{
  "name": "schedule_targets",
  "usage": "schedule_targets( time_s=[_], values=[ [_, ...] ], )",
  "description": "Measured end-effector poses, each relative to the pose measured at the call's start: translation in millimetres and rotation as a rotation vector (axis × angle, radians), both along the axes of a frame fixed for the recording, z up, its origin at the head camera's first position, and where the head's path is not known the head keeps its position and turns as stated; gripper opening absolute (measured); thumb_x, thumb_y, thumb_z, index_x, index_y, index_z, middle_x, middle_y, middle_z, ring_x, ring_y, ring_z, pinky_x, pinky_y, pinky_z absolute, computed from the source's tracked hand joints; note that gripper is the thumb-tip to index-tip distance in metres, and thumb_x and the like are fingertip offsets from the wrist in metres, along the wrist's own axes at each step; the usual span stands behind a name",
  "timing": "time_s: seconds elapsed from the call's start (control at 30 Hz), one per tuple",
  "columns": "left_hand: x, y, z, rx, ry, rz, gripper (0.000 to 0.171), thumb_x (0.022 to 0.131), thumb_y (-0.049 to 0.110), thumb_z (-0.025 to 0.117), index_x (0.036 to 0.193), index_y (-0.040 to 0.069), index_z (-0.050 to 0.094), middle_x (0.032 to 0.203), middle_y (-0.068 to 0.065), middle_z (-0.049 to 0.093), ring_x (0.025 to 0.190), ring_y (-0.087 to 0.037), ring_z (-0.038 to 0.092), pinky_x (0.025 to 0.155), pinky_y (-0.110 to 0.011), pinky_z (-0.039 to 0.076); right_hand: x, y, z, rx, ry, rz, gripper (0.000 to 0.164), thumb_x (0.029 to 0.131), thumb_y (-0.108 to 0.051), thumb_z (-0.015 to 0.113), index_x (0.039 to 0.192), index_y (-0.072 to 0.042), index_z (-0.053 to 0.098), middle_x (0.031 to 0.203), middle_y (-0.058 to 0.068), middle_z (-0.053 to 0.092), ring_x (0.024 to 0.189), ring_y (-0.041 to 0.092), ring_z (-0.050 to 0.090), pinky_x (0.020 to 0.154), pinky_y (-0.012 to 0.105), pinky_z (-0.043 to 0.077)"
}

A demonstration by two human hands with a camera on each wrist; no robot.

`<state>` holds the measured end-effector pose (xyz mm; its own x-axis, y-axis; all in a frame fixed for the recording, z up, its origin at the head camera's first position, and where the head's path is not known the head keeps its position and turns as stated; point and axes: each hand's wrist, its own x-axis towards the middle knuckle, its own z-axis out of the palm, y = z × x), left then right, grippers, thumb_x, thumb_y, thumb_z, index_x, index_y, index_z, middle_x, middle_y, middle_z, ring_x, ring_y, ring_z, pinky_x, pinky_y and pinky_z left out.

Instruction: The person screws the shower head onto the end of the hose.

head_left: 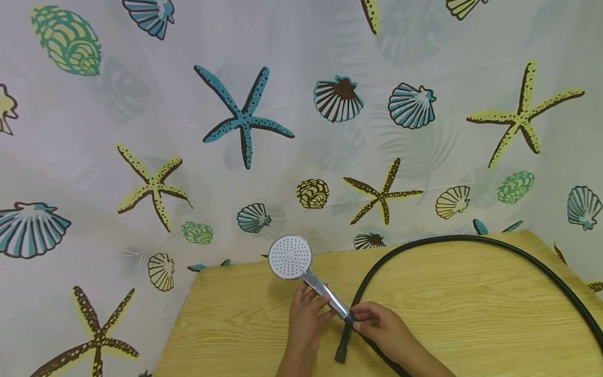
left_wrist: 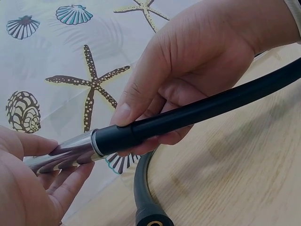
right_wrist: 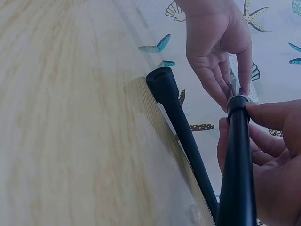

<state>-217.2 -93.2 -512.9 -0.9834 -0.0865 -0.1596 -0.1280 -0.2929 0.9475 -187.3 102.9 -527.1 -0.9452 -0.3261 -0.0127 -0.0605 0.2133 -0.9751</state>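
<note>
A chrome shower head [head_left: 290, 257] with a round white dotted face is held up over the wooden table, face toward the camera. My left hand [head_left: 303, 319] grips its chrome handle [left_wrist: 70, 151], thumb on one side and fingers on the other. At the handle's lower end sits the black hose connector [left_wrist: 114, 139], right against the chrome rim. My right hand [head_left: 380, 329] pinches this connector between thumb and fingers. From there the black hose [left_wrist: 221, 112] runs back past the right hand. The hose's other end, a black fitting [head_left: 341, 352] with an open bore, hangs beside the hands.
The hose arcs in a wide loop [head_left: 452, 239] over the right side of the wooden table [head_left: 226, 319]. A pale curtain [head_left: 292, 152] printed with starfish and shells stands behind and at both sides of the table.
</note>
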Motion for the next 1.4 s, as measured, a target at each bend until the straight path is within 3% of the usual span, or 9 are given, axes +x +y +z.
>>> schedule_targets(
  time_s=[0.3, 0.6, 0.93, 1.4],
  values=[
    [-0.1, -1.4, -0.3, -0.004, 0.008, -0.001, 0.071, 0.092, 0.004, 0.067, 0.155, 0.011, 0.036, 0.143, -0.022, 0.055, 0.106, -0.018, 0.069, 0.086, -0.039, 0.064, -0.7, 0.3, -1.3, -0.009, 0.003, 0.013, 0.039, 0.099, -0.027, 0.065, 0.131, -0.005, 0.060, 0.120, 0.011, 0.068, 0.109, 0.024, 0.068, 0.091, 0.042, 0.061],
    [-0.5, -1.6, -1.6, -0.006, 0.016, -0.011, 0.067, 0.091, 0.004, 0.066, 0.152, 0.012, 0.039, 0.144, -0.023, 0.055, 0.105, -0.018, 0.070, 0.085, -0.039, 0.064, 0.3, 1.7, 0.4, -0.026, -0.008, -0.023, 0.039, 0.096, -0.029, 0.069, 0.126, -0.005, 0.062, 0.118, 0.009, 0.070, 0.107, 0.022, 0.069, 0.089, 0.034, 0.062],
    [-1.3, -2.5, -2.6, 0.001, 0.002, -0.011, 0.068, 0.091, 0.005, 0.067, 0.152, 0.014, 0.040, 0.145, -0.023, 0.053, 0.104, -0.017, 0.070, 0.085, -0.037, 0.064, 1.9, 7.5, 5.7, 0.070, 0.062, -0.031, 0.029, 0.096, -0.030, 0.069, 0.115, -0.008, 0.065, 0.110, 0.004, 0.069, 0.099, 0.017, 0.066, 0.085, 0.020, 0.056],
    [-0.7, -1.2, -1.6, 0.027, 0.013, 0.010, 0.067, 0.089, 0.003, 0.070, 0.150, 0.012, 0.042, 0.138, -0.019, 0.059, 0.103, -0.017, 0.070, 0.085, -0.040, 0.065, 4.5, 1.7, 7.5, 0.156, 0.248, -0.025, 0.030, 0.092, -0.029, 0.074, 0.114, -0.010, 0.065, 0.108, 0.002, 0.068, 0.093, 0.008, 0.064, 0.084, 0.020, 0.058]
  ],
)
